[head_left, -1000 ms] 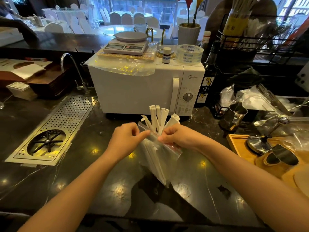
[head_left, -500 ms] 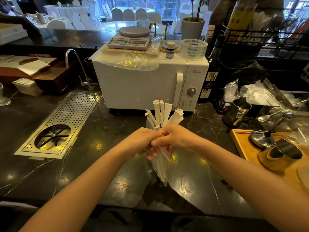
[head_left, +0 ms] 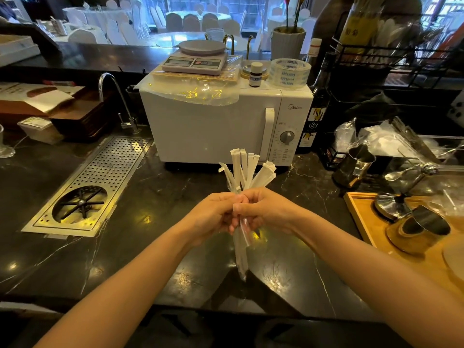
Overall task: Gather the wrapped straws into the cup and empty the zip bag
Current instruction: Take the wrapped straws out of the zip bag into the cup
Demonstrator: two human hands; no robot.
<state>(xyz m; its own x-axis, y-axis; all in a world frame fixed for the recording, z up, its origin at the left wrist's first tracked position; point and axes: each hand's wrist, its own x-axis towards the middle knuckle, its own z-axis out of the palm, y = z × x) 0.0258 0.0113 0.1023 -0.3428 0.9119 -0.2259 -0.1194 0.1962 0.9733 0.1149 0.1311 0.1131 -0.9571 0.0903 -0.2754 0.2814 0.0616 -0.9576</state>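
My left hand point(head_left: 213, 217) and my right hand point(head_left: 266, 212) meet above the black counter, both pinched on the top of a clear zip bag point(head_left: 241, 247). The bag hangs down from my fingers, squeezed narrow, with white wrapped straws inside it. Just behind my hands a bunch of wrapped straws point(head_left: 242, 169) fans upward. They seem to stand in a clear cup, but my hands hide nearly all of it.
A white microwave point(head_left: 213, 126) stands right behind the straws. A perforated metal rinser tray point(head_left: 95, 182) is set into the counter at left, beside a faucet point(head_left: 113, 96). At right are a steel pitcher point(head_left: 355, 167) and a wooden tray point(head_left: 361, 217) with metal tools.
My hands have come together from holding the bag's mouth spread wide. The bag top is now bunched between them, and the bag hangs narrower.
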